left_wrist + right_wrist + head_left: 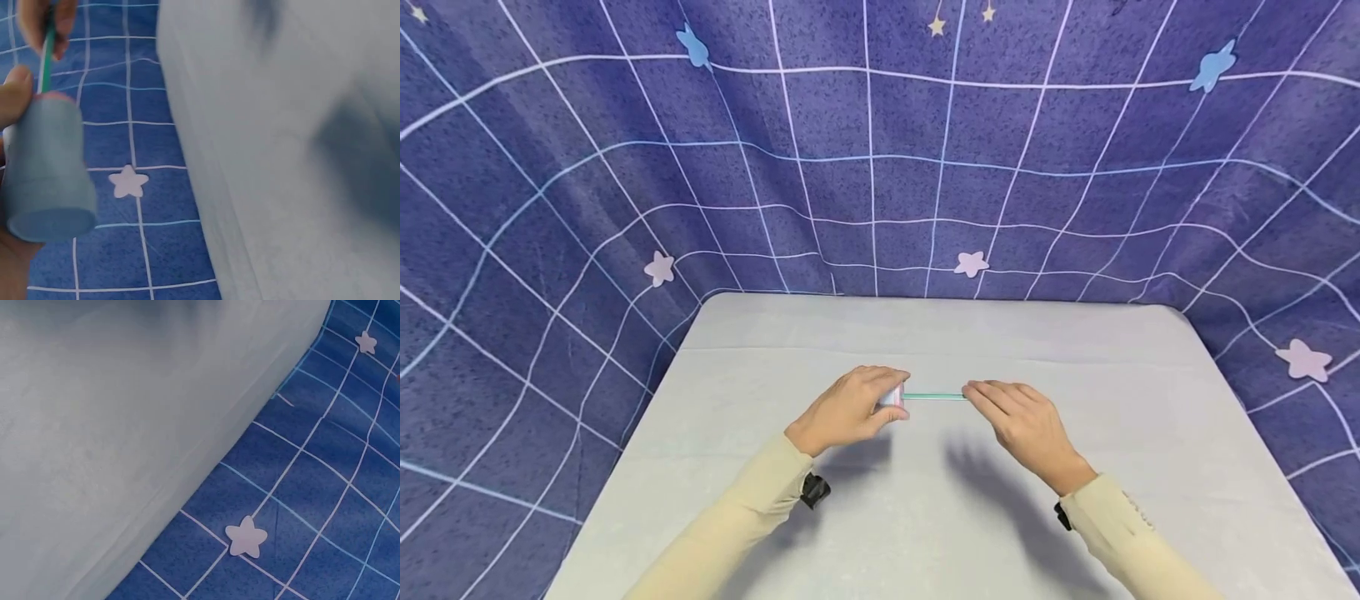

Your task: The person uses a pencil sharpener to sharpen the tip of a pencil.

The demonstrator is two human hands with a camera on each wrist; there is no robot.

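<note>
My left hand (848,406) grips a small light-blue cylinder (50,169) with a slightly waisted side and a pink rim, its fingers and thumb curled round it. In the head view the cylinder (892,396) lies sideways, its pink end facing right. A thin green stick (934,397) runs from that end across to my right hand (1021,421), whose fingertips and thumb pinch its far end. The left wrist view shows the green stick (47,59) rising from the pink rim to the right hand's fingers (62,25). Neither hand appears in the right wrist view.
Both hands are above a table with a pale grey cloth (925,517), and their shadows fall on it. A blue-purple curtain (910,183) with grid lines and stars surrounds the table's back and sides. Black straps (815,490) show at the cuffs.
</note>
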